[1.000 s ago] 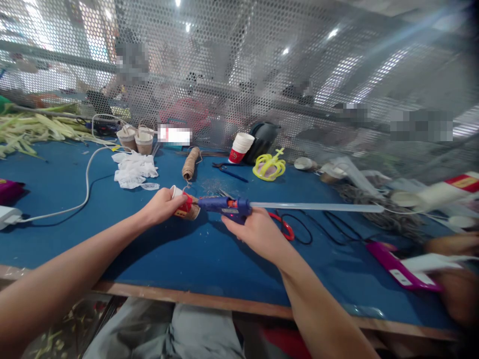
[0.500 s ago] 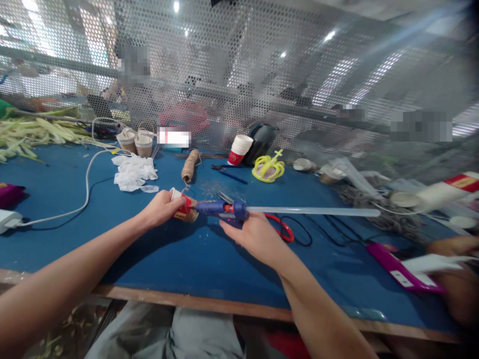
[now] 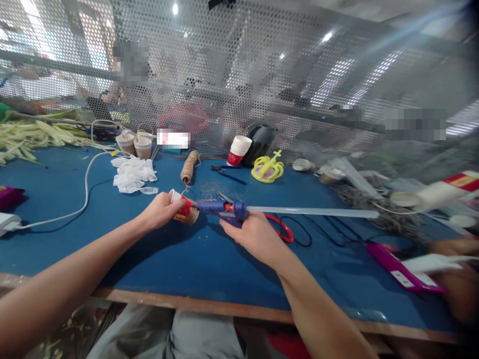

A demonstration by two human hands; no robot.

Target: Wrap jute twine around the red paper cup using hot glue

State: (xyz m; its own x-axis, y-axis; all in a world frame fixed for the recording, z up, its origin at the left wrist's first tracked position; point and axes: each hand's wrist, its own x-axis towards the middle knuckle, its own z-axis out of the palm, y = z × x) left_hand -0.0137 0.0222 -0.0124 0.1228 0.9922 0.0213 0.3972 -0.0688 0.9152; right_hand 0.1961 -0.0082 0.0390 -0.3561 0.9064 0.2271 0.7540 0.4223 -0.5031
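Observation:
My left hand (image 3: pixel 161 209) is wrapped round a red and white paper cup (image 3: pixel 180 211), tilted on its side, with brown twine wound round its lower end. In my right hand (image 3: pixel 254 230) is a blue hot glue gun (image 3: pixel 221 209), its nozzle at the cup's side; whether it touches I cannot tell. A long clear glue stick (image 3: pixel 314 211) juts out of the gun's back to the right. From a roll of twine (image 3: pixel 189 167) behind the cup, a strand leads down to it.
Behind lie blue-handled pliers (image 3: pixel 232 175), stacked paper cups (image 3: pixel 238 149), a yellow crown-like piece (image 3: pixel 267 169) and crumpled white gloves (image 3: pixel 133 173). Twine-wrapped cups (image 3: pixel 142 145) stand at the back left. Right are red scissor handles (image 3: pixel 282 230), black cable and a purple power strip (image 3: pixel 404 269) near another person's hand (image 3: pixel 454 247).
The cup has turned slightly in my left hand, and its twine-wrapped end shows a little more. My right hand and the glue gun have hardly moved.

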